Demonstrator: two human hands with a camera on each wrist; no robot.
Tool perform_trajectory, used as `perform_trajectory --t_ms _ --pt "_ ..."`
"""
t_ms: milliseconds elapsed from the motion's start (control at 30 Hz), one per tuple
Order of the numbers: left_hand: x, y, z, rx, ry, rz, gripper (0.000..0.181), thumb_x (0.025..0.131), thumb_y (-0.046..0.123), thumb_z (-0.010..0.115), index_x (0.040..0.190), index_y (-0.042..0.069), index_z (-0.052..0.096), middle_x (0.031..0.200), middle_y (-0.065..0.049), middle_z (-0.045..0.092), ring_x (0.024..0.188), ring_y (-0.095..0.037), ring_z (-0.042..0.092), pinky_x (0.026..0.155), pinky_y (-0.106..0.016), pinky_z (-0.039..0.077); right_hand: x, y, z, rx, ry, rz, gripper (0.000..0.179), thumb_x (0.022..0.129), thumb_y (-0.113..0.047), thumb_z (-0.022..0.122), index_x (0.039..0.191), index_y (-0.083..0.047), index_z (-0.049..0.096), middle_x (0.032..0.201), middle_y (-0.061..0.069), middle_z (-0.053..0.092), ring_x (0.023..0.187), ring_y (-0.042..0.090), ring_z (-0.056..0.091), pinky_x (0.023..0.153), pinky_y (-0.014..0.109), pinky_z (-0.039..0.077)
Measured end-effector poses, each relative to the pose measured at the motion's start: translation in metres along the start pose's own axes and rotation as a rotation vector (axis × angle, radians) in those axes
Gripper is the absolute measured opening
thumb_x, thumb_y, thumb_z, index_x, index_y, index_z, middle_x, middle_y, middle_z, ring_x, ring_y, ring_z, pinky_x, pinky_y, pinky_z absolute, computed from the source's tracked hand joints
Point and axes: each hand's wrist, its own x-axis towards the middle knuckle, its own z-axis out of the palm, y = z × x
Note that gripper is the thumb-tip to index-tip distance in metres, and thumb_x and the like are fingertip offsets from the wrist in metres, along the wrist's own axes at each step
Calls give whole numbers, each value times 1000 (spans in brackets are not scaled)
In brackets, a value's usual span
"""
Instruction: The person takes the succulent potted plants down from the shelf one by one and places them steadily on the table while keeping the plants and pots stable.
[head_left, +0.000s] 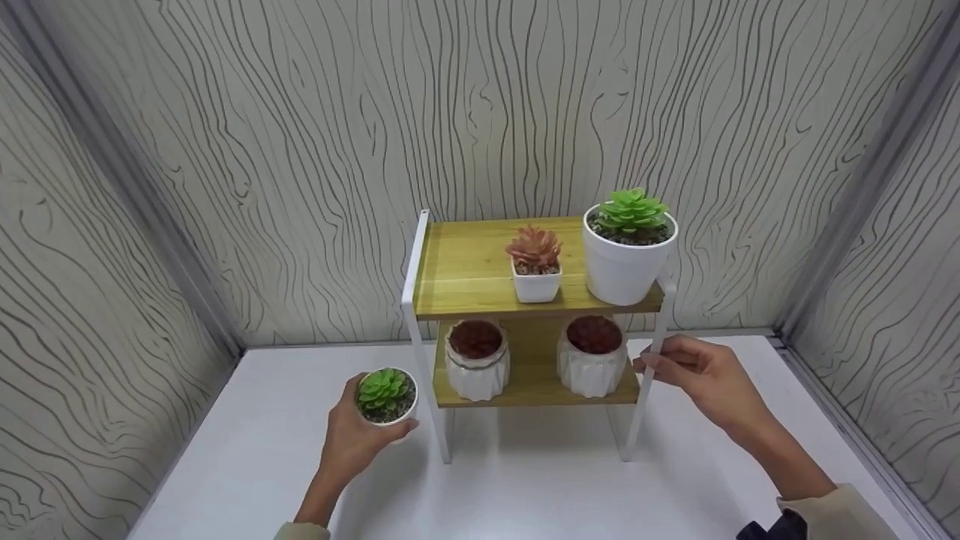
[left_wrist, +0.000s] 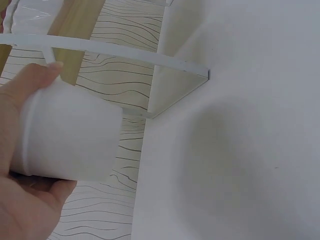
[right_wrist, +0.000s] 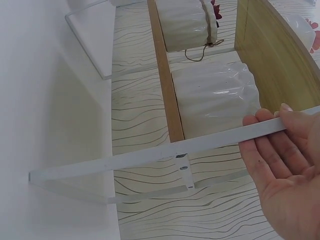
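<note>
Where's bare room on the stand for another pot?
Top shelf: open patch between the left frame and the reddish succulent. Lower shelf: gap between left ribbed pot and right ribbed pot. Crowded: top right, by the large white pot; right hand grips the right post.

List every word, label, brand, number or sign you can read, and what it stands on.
None: no readable text shows on the pots, shelf or walls.
The dark marks on the shelf's white frame, in the right wrist view, are too small to make out.
</note>
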Motion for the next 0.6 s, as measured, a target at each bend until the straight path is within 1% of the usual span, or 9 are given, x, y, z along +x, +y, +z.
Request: perform_trajectory --t_ms 100,200,433,600 --pt "2 -2 5 -12 6 -8 105 66 33 101 149 1 45 143 -20 64 134 -38 62 111 -57 53 -1 0 -1 0 -8 4 26 103 -27 68 112 -3 73 111 9 81 106 5 75 94 19 59" --pt "4 -4 10 -16 20 -6 105 66 33 100 149 0 45 142 -21 64 133 -39 62 110 -57 53 -1 -1 -1 -4 -13 5 27 104 -28 67 113 -4 73 112 10 81 107 6 75 94 19 59" --pt "11 -9 20 -5 31 5 105 69 35 99 151 -2 43 144 -24 62 134 -42 61 111 -59 52 1 -3 -1 46 -12 -22 26 103 -21 68 114 2 72 111 10 81 106 6 76 95 21 60" --pt "17 -18 27 -29 45 -18 105 70 34 98 151 -2 42 145 -23 61 135 -41 60 112 -59 51 0 -1 0 37 -12 -10 26 103 -23 68 113 0 72 111 11 81 106 6 76 95 21 60"
